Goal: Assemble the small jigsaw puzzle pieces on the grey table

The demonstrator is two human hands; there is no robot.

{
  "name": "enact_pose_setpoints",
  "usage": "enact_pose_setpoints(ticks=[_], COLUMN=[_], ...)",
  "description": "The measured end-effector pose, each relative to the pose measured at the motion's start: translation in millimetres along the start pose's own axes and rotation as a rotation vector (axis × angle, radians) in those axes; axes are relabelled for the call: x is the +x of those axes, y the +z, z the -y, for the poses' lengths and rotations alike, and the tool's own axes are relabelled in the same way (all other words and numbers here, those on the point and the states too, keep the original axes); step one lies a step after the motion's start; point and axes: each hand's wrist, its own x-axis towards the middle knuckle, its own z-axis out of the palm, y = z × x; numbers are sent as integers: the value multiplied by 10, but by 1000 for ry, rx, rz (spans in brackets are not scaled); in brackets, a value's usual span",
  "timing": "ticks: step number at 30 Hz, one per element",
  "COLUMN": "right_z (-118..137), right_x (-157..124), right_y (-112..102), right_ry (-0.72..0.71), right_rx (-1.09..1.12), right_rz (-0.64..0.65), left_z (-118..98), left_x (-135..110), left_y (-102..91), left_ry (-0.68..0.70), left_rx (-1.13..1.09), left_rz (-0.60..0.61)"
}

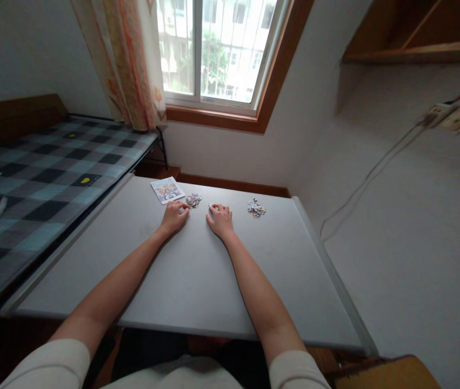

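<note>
My left hand (175, 216) rests on the table with its fingers curled, its fingertips at the near left edge of a small pile of puzzle pieces (193, 200). What those fingers pinch, if anything, is too small to make out. Just right of that pile, my right hand (220, 219) lies low over the tabletop, closed, with a tiny pale puzzle piece (211, 205) at its fingertips. Farther right, apart from both hands, sits a second pile of puzzle pieces (256, 208). A square colourful picture card (167, 190) lies flat beyond my left hand.
The light grey table (189, 281) has raised side edges. A bed with a checked cover (92, 162) stands along its left. Ahead are a curtain (132, 65) and a window (225, 54). Cables (370, 175) hang on the right wall; a brown chair (392, 373) is at lower right.
</note>
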Motion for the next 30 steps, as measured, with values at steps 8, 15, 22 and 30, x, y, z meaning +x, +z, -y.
enact_pose_setpoints(ticks=[8,15,22,30], right_z=[-20,-12,-28,-29], right_x=[18,15,20,22], right_y=[27,24,33,50], right_ry=[-24,-94,-102,-92], right_rx=[32,-12,6,18], right_rz=[-10,34,28,3], left_z=[12,19,20,27], left_x=[1,4,1,0], left_y=[10,21,20,21], left_ry=[18,-5,13,22], left_rx=[-16,15,19,25], left_rz=[-13,2,-2,4])
